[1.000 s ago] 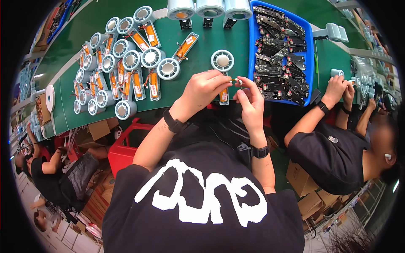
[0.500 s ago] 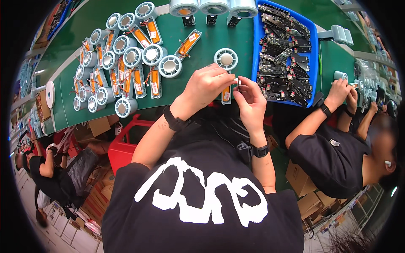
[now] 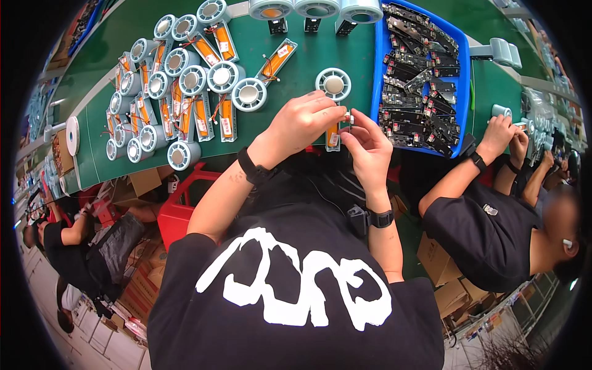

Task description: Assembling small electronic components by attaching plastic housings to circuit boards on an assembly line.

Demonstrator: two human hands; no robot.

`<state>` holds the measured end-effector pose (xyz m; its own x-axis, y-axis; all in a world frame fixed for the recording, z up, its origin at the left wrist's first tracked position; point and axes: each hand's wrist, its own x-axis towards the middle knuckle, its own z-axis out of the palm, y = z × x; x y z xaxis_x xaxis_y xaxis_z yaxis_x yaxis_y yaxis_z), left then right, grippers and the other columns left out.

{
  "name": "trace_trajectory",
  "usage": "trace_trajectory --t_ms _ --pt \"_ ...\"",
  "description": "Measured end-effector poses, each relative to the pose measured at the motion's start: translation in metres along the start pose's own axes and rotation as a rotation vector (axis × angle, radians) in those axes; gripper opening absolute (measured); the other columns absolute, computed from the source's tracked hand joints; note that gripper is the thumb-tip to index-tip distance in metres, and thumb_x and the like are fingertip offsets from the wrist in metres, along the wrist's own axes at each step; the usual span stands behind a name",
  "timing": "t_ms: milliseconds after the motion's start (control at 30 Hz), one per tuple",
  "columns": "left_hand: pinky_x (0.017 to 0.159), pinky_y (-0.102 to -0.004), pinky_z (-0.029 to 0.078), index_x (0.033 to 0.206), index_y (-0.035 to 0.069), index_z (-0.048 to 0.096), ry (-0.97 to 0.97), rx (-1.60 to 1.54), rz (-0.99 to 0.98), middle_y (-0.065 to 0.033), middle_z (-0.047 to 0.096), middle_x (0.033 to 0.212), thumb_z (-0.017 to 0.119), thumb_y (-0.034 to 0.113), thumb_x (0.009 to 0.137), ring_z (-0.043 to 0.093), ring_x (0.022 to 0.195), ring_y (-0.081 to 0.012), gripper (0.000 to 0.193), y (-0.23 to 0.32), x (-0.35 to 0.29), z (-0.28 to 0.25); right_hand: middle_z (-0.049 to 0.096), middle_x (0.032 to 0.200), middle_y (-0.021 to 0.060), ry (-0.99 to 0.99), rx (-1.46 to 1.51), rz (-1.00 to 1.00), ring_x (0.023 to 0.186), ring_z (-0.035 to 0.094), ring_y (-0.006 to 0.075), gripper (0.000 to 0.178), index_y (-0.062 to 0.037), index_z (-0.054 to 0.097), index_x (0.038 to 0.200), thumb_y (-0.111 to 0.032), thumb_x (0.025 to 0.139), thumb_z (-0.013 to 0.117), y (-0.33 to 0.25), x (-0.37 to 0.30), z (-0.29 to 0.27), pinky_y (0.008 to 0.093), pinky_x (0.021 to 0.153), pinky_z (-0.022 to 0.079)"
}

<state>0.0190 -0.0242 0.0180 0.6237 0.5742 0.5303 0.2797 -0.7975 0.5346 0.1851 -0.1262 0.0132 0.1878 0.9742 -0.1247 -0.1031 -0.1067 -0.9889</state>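
My left hand (image 3: 305, 121) is closed in a pinch just below a pale-blue round housing (image 3: 333, 84) with a metal disc in its centre. Facing it, my right hand (image 3: 370, 150) pinches a small thin part (image 3: 349, 118) with a white piece on it, seen nearly edge-on. The fingertips of both hands meet at this part; what the left fingers grip is hidden. Below them shows the housing's arm with an orange battery pack (image 3: 333, 137), partly covered by my left hand.
Many similar housings with orange packs (image 3: 193, 80) lie at the left of the green table (image 3: 296, 74). To the right, a blue tray (image 3: 461, 92) holds dark circuit-board assemblies (image 3: 410, 117). Several housings (image 3: 316, 7) stand at the far edge. A co-worker (image 3: 493, 228) works at right.
Both hands stay together around the small part, with only a slight shift of the fingers. The view has moved a little; the table things lie as before.
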Motion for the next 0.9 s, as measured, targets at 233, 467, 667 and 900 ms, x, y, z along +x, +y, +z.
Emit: trace_trajectory --t_ms 233,467,667,900 --pt "0.068 -0.0315 0.057 0.098 0.001 0.072 0.106 -0.219 -0.222 -0.0102 0.071 0.088 0.077 0.001 0.079 0.069 0.077 -0.0234 0.020 0.010 -0.006 0.009 0.067 0.113 0.0065 0.010 0.033 0.017 0.097 0.068 0.0137 0.043 0.0018 0.062 0.130 0.010 0.088 0.068 0.005 -0.001 -0.001 0.0255 0.083 0.056" --pt "0.069 -0.0280 0.056 0.093 0.000 0.074 0.112 -0.482 -0.483 -0.0099 0.072 0.089 0.076 -0.002 0.080 0.070 0.078 -0.0183 0.013 0.014 -0.007 0.003 0.066 0.118 0.0101 -0.005 -0.117 -0.166 0.099 0.068 0.0144 0.044 0.0008 0.064 0.128 0.012 0.086 0.069 0.004 0.001 0.001 0.0260 0.083 0.056" --pt "0.070 -0.0261 0.055 0.093 0.000 0.075 0.058 -0.535 -0.538 -0.0090 0.073 0.087 0.076 -0.002 0.081 0.070 0.078 -0.0154 0.013 0.008 -0.009 0.000 0.065 0.122 0.0124 0.012 -0.323 -0.297 0.102 0.067 0.0159 0.043 -0.0001 0.066 0.126 0.013 0.084 0.070 0.002 0.003 0.001 0.0266 0.085 0.056" --pt "0.071 -0.0264 0.055 0.095 -0.002 0.075 -0.026 -0.682 -0.539 -0.0079 0.073 0.088 0.074 -0.001 0.084 0.070 0.079 -0.0146 0.012 0.002 -0.003 -0.006 0.064 0.126 0.0144 0.018 -0.296 -0.332 0.104 0.067 0.0173 0.043 -0.0001 0.067 0.124 0.012 0.083 0.071 0.007 0.004 -0.002 0.0280 0.085 0.057"
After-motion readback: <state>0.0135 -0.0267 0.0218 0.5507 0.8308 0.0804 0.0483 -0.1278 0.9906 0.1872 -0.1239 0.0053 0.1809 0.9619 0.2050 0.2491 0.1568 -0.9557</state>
